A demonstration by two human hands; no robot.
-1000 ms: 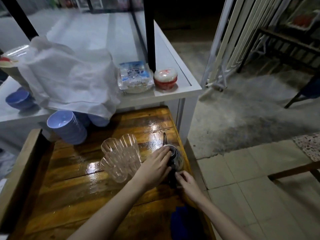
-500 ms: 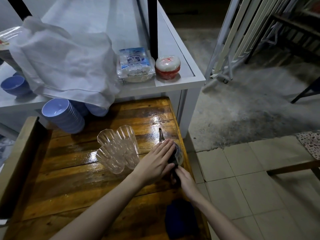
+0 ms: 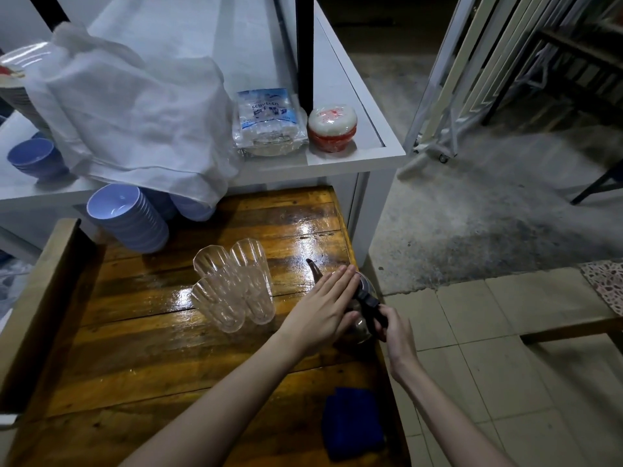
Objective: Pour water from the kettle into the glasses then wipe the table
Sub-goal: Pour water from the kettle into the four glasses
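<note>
Both hands are placed on the kettle (image 3: 362, 299), which stands on the wet wooden table (image 3: 141, 335) close to its right edge: the left hand (image 3: 328, 306) is laid flat and open over the lid and near side, fingers extended toward the spout (image 3: 313, 268), while the right hand (image 3: 397, 328) is closed around the dark handle (image 3: 374, 306). The pouring step is judged to be only starting, since the kettle is not yet lifted and no water can be made out in the glasses (image 3: 232, 284). Those glasses, clear and fluted, are clustered just to the left of the left hand, close together; how many there are cannot be told for certain. Next, a lift by the handle would be called for, the lid steadied, and the spout swung left over a glass rim. A folded blue cloth (image 3: 352, 423) is seen nearer the body, beneath the right forearm, presumably kept for wiping. Beyond the glasses, stacked blue bowls (image 3: 129, 219) are seen lying under a white counter (image 3: 354, 163).
</note>
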